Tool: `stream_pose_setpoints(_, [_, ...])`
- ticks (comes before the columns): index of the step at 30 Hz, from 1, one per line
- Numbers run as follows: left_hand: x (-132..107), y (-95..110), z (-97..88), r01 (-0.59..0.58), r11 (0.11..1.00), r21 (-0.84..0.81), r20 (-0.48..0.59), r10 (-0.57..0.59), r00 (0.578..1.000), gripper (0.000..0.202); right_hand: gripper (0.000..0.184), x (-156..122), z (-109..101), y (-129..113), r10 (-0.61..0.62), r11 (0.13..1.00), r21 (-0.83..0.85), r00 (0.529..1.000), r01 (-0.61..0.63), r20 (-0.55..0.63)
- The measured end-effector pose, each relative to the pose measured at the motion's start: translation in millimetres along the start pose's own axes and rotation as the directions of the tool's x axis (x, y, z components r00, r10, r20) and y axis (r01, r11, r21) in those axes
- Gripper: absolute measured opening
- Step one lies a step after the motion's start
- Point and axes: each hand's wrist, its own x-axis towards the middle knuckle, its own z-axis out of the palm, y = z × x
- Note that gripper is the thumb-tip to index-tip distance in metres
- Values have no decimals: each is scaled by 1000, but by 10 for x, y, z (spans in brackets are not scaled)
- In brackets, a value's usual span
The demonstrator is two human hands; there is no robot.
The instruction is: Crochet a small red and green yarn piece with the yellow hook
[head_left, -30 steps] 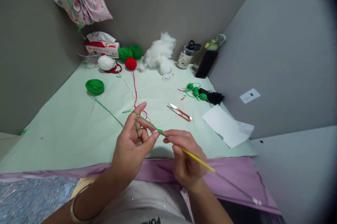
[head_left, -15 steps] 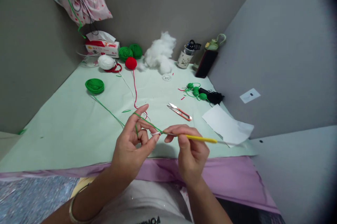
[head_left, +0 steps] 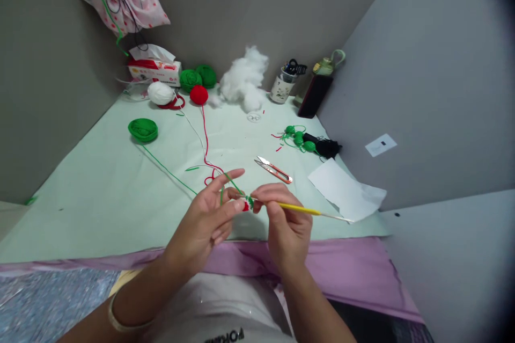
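My left hand (head_left: 209,219) pinches a small crochet piece (head_left: 247,204) of red, white and green between thumb and middle finger. Green yarn (head_left: 169,172) loops over its raised index finger and runs back to a flat green yarn ball (head_left: 142,130). My right hand (head_left: 284,219) grips a yellow-handled crochet hook (head_left: 306,210), its tip at the small piece and its handle pointing right. Both hands hover over the near edge of the pale green table (head_left: 100,192).
Orange thread snips (head_left: 274,169) lie just beyond my hands, white paper (head_left: 346,190) to the right. At the back: white (head_left: 160,93), red (head_left: 198,94) and green (head_left: 197,77) yarn balls, a tissue box (head_left: 155,69), stuffing (head_left: 243,82), a pen cup (head_left: 281,88), small green crocheted pieces (head_left: 300,139). Grey walls enclose both sides.
The hook's handle swung up from pointing down-right to nearly level. My hands drew closer together and slightly right, and the left fingers closed tighter on the small piece.
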Motion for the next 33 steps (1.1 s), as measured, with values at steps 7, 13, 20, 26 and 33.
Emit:
stream_pose_setpoints(7, [8,-89,-21,-42,999,-3,2,42,999,63,38,-88,-91,27,-261,849,-408,938,337,230])
stream_pose_setpoints(13, [63,10,-27,38,992,-124,-2,-38,999,36,22,14,-51,-2,7,1000,-8,998,-7,-60])
stream_pose_setpoints(20, [7,-69,-5,-45,999,28,2,45,999,36,15,54,-19,35,182,968,167,983,-185,33])
stream_pose_setpoints(26, [0,-32,-26,-49,996,81,-10,50,999,37,23,80,-65,-4,271,931,242,961,-275,49])
stream_pose_setpoints(33, [-17,-101,-43,-185,955,233,-69,206,976,34,25,-37,-95,-64,-107,972,-192,984,134,145])
